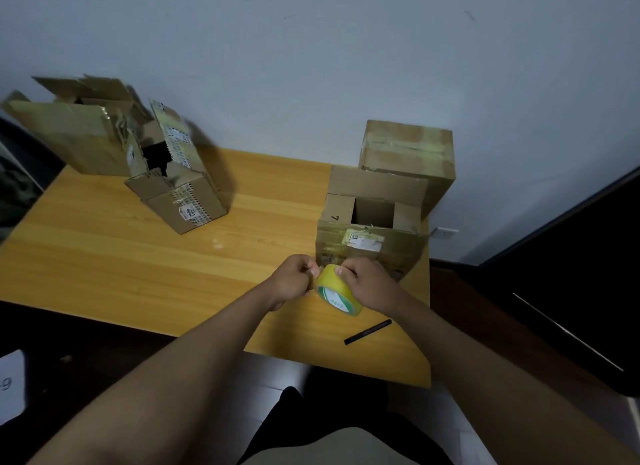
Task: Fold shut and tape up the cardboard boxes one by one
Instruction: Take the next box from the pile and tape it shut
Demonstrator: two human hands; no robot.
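A yellow tape roll (337,290) is held above the wooden table (138,267), just in front of an open cardboard box (370,243) whose far flap stands up and whose side flaps are folded in. My right hand (367,284) grips the roll from the right. My left hand (294,279) pinches at the roll's left edge with curled fingers. Behind the open box stands a taped-up box (408,156). Two open boxes, a small one (180,191) and a larger one (69,135), sit at the table's far left.
A black pen-like stick (367,331) lies on the table near its front edge, right of my arms. The white wall runs behind the table. Dark furniture (571,274) stands to the right. A white sheet (10,385) lies on the dark floor at the lower left.
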